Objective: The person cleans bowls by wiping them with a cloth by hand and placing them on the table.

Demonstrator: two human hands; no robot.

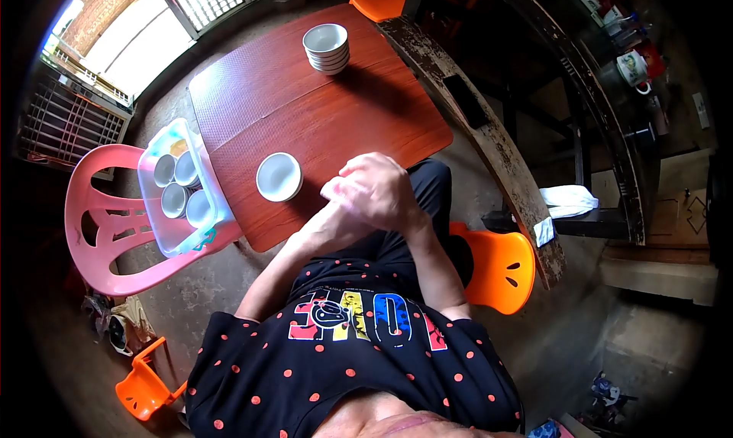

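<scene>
My right hand [376, 180] is closed over my left hand [340, 210], just above the near edge of the table. The left hand's fingers are mostly hidden under the right, and I cannot tell if anything lies between the two. A white bowl [279, 177] stands by itself on the red-brown table [328, 109], a little to the left of my hands and apart from them. Toward the far end of the table is a stack of several white bowls [327, 48].
Left of the table, a clear plastic bin [156, 201] holding stacked bowls [175, 200] rests on a pink chair [103, 209]. An orange chair [500, 270] stands at right, beside a worn wooden beam [466, 109]. A white cloth [569, 201] lies further right.
</scene>
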